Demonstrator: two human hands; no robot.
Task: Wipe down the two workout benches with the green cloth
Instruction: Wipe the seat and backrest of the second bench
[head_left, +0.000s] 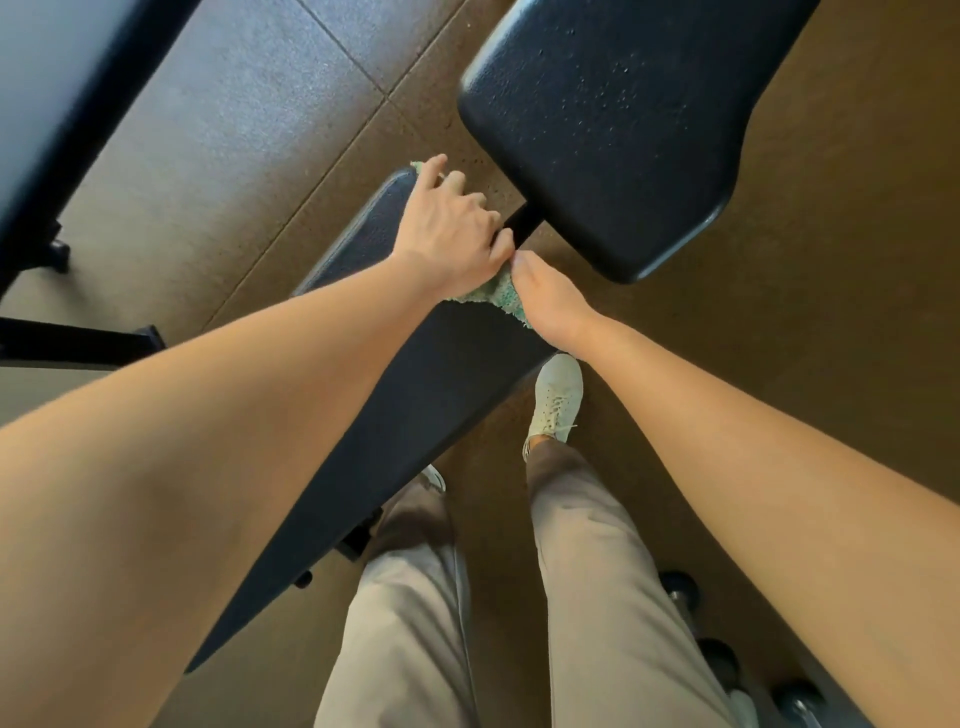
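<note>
A black padded workout bench (415, 395) runs from lower left to the centre, with its separate black pad (613, 130) above and to the right. The green cloth (496, 299) lies over the end of the long pad, mostly covered by my hands; a corner of it shows past my fingers at the far edge. My left hand (449, 228) presses on the cloth with curled fingers at the pad's end. My right hand (545, 299) grips the cloth's near edge at the bench side. A second bench (57, 93) lies at the upper left.
My legs in beige trousers and a white shoe (556, 397) stand right of the bench. Dark dumbbells (717, 660) lie on the floor at the lower right. The second bench's black frame foot (78, 343) sits at the left. Brown rubber floor surrounds everything.
</note>
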